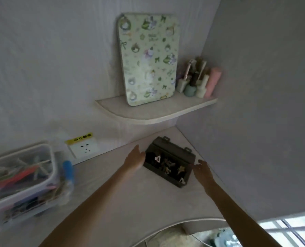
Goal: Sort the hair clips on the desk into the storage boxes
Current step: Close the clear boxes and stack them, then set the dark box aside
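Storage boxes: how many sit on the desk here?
2: a dark open box in the corner between both hands, and a clear plastic box at the desk's left edge. Others may lie outside the frame.

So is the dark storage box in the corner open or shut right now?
Open. The dark storage box has its lid tipped back, and small hair clips show inside.
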{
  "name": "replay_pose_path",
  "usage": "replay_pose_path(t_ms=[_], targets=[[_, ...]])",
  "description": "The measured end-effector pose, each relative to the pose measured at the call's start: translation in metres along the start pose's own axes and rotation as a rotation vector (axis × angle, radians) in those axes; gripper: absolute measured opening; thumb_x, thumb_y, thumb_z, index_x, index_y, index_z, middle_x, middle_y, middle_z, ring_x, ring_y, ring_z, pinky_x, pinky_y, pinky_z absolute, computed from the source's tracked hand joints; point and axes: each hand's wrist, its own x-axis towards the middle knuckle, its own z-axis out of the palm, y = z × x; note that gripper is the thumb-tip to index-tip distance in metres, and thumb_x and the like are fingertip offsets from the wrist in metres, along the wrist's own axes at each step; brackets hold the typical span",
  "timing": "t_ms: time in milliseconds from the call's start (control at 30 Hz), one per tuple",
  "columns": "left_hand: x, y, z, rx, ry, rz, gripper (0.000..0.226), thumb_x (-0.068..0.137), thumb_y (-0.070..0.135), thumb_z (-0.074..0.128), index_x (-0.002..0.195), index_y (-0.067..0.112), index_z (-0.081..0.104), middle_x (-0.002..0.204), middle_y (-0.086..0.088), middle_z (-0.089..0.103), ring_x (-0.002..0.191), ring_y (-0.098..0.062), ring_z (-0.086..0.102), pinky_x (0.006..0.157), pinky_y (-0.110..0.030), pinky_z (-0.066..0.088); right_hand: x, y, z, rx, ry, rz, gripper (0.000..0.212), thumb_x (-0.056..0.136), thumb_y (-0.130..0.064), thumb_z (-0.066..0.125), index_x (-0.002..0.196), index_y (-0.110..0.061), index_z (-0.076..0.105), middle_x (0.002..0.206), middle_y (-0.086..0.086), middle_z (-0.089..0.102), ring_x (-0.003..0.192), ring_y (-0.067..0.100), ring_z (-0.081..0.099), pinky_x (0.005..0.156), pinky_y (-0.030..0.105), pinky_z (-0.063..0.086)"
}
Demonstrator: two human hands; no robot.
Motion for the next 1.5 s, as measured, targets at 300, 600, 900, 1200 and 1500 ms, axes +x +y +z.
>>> replay_pose_path(t_ms=[300,600,900,1200,1500], targets=[[0.020,-0.025,0.014,0.227,-0.043,-0.133,0.068,0.096,0.055,0.016,0.106,0.004,0.060,0.110,-0.017,0.063,0.095,-0.028,0.059,0.084,-0.032,0.041,0.010,-0.002,-0.004,0.279,-0.300,0.117,0.017,0.097,-0.022,0.043,0.110,-0.016,0.052,0.107,0.007,0.058,0.085,0.015,0.055,0.062,0.023,0.041],[-0.003,-0.061,-0.020,-0.463,0.011,-0.404,0.041,0.096,0.037,0.044,0.111,0.002,0.059,0.100,-0.011,0.064,0.079,-0.021,0.060,0.069,-0.028,0.047,-0.004,-0.026,0.046,0.281,-0.424,0.149,0.045,0.098,-0.040,0.033,0.123,-0.007,0.052,0.123,0.014,0.058,0.089,0.020,0.056,0.060,0.021,0.041],[-0.020,-0.003,-0.055,-0.472,0.060,-0.022,0.051,0.099,0.041,0.030,0.096,0.006,0.066,0.080,-0.003,0.070,0.064,-0.009,0.065,0.062,-0.022,0.046,0.003,-0.071,0.018,0.322,-0.556,-0.190,0.050,0.099,-0.043,0.026,0.092,-0.016,0.067,0.094,0.006,0.069,0.086,0.014,0.062,0.078,0.026,0.043],[-0.070,-0.063,-0.011,0.677,-0.165,0.497,0.069,0.085,0.064,0.016,0.147,0.035,0.016,0.158,0.008,0.012,0.146,-0.015,0.012,0.117,-0.033,0.013,-0.034,-0.014,0.014,-0.820,-0.545,-0.888,0.046,0.092,-0.042,0.046,0.135,-0.027,0.044,0.146,0.000,0.038,0.133,0.016,0.035,0.110,0.030,0.027],[-0.056,-0.099,0.006,1.001,-0.024,0.621,0.072,0.080,0.070,0.002,0.139,0.037,-0.020,0.148,0.009,-0.025,0.139,-0.016,-0.025,0.112,-0.033,-0.020,-0.010,0.028,0.037,-1.228,-0.337,-1.249,0.083,0.082,-0.068,0.031,0.147,-0.029,-0.001,0.157,0.008,0.011,0.143,0.032,0.015,0.114,0.053,0.019]])
